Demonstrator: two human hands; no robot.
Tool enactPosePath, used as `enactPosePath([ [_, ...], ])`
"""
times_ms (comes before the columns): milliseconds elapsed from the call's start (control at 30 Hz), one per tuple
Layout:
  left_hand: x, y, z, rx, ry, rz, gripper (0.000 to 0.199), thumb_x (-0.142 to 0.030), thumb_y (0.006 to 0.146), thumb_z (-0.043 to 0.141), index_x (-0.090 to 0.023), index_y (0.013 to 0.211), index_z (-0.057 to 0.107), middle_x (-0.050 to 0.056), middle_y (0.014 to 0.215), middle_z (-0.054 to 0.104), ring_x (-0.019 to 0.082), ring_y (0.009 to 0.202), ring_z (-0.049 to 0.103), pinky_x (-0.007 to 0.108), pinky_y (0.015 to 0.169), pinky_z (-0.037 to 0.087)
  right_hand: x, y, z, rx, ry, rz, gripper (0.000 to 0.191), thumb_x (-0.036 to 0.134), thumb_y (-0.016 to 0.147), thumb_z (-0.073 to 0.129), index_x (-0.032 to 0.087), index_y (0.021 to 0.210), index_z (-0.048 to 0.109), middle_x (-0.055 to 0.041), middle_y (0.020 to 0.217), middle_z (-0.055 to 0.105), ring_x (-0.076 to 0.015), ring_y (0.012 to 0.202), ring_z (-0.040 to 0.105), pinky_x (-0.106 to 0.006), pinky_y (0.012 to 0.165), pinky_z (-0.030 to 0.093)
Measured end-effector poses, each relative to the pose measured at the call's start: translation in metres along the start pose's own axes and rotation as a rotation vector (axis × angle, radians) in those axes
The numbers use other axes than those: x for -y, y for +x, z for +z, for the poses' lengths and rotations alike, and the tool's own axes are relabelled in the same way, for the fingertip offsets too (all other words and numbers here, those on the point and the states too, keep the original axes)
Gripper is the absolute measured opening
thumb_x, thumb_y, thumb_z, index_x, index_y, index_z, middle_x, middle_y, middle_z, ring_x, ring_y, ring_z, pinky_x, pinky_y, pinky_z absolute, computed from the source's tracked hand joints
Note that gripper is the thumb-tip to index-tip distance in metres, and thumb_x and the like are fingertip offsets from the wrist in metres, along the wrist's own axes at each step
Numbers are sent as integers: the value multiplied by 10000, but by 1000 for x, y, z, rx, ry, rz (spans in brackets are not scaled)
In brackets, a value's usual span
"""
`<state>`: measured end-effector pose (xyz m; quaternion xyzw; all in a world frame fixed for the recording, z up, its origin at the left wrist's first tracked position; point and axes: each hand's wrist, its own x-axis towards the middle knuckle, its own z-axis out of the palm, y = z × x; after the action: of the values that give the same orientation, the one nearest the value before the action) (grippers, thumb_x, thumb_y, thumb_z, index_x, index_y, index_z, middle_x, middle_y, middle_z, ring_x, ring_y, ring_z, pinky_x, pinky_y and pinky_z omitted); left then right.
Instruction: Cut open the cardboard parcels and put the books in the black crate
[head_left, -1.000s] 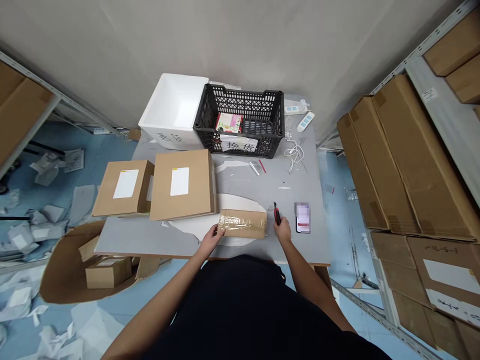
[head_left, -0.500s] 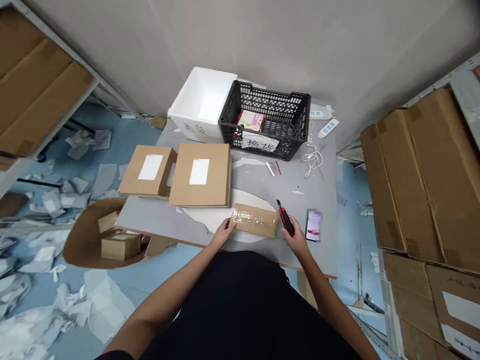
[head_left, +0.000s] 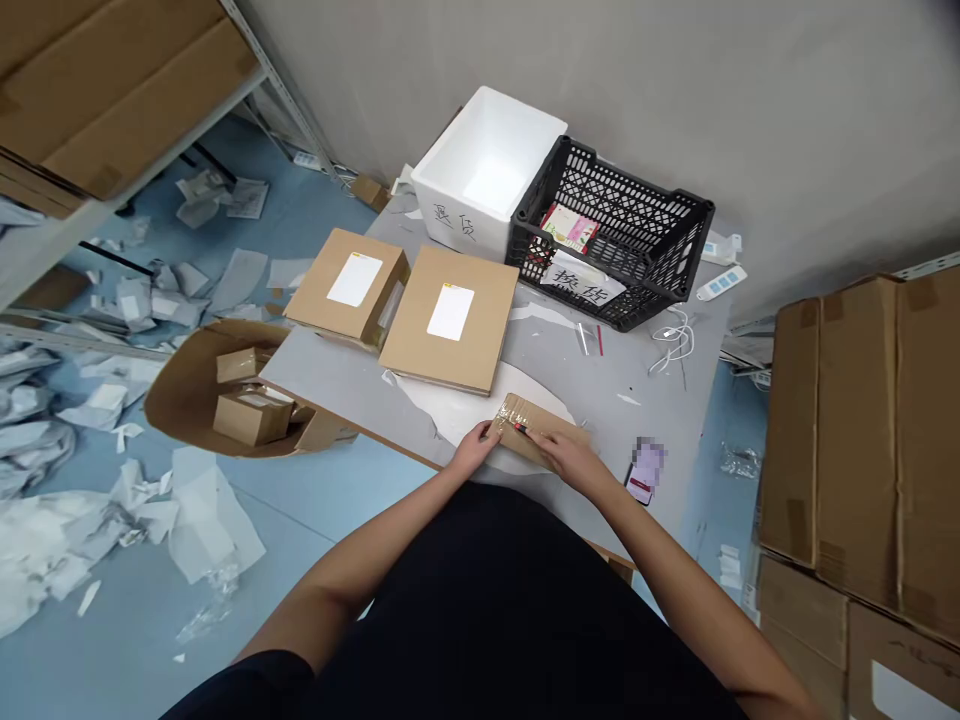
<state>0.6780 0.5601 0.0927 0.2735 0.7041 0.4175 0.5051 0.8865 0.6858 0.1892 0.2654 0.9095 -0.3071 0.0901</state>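
Note:
A small cardboard parcel (head_left: 541,428) with clear tape around its left end lies on a sheet of white paper on the grey table (head_left: 630,375). My left hand (head_left: 476,448) grips the taped end of the parcel. My right hand (head_left: 570,458) rests on the parcel and holds a black and red box cutter (head_left: 519,427). Most of the cutter is hidden by that hand, and only its red tip shows against the cardboard. A phone (head_left: 643,475) with a blurred screen lies to the right of my right hand.
Two flat cardboard boxes (head_left: 450,320) with white labels lie behind the parcel. Farther back stand a black plastic crate (head_left: 611,235) and a white foam box (head_left: 480,170). An open carton (head_left: 202,400) with small boxes is at the left table edge. Paper scraps litter the floor.
My right hand has moved left onto the parcel, bringing the cutter against it. The parcel has turned slightly, and the whole view has rotated clockwise.

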Motion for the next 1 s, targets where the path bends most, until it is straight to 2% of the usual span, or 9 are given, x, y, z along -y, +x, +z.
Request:
enactPosePath([
  [233, -1, 2, -1, -1, 8, 0, 517, -540, 832, 581, -183, 1203, 635, 99, 1245, 661, 288, 1163, 595, 407, 1043, 411, 2, 11, -4, 52, -134, 15, 706, 92, 863, 423, 432, 1478, 354, -35, 977, 634, -175, 745, 585, -254, 658, 430],
  [367, -2, 2, -1, 7, 21, 4, 519, -528, 840, 574, -192, 1230, 634, 94, 1268, 653, 301, 1185, 584, 420, 1052, 403, 6, 12, -6, 68, -195, 19, 750, 82, 846, 430, 446, 1490, 312, -36, 925, 625, -187, 731, 587, -265, 637, 422],
  [533, -3, 2, 1, 17, 60, 22, 532, -524, 868, 536, -185, 1269, 620, 89, 1298, 638, 297, 1218, 568, 412, 1068, 394, 11, 13, -11, 86, -221, 34, 763, 49, 832, 414, 431, 1488, 332, -48, 956, 637, -185, 718, 596, -279, 645, 434],
  [633, -3, 2, 1, 18, 82, 11, 535, -523, 869, 529, -183, 1271, 620, 84, 1272, 655, 292, 1199, 583, 416, 1058, 405, 15, 15, -18, 135, -243, 54, 762, 53, 843, 418, 431, 1496, 309, -51, 1006, 645, -186, 749, 611, -281, 676, 442],
  [800, -3, 2, 1, 23, 95, 11, 539, -516, 865, 526, -180, 1275, 617, 74, 1252, 668, 278, 1180, 596, 406, 1051, 413, 22, 18, -33, 289, -324, 73, 757, 79, 888, 417, 436, 1520, 203, -66, 1042, 626, -199, 826, 616, -269, 690, 421],
  [1000, -2, 3, 2, 24, 100, 8, 529, -525, 871, 511, -186, 1260, 629, 72, 1243, 673, 273, 1167, 606, 392, 1035, 427, 22, 17, -41, 296, -318, 71, 732, 103, 917, 419, 434, 1524, 181, -55, 1006, 601, -181, 816, 582, -244, 676, 381],
])
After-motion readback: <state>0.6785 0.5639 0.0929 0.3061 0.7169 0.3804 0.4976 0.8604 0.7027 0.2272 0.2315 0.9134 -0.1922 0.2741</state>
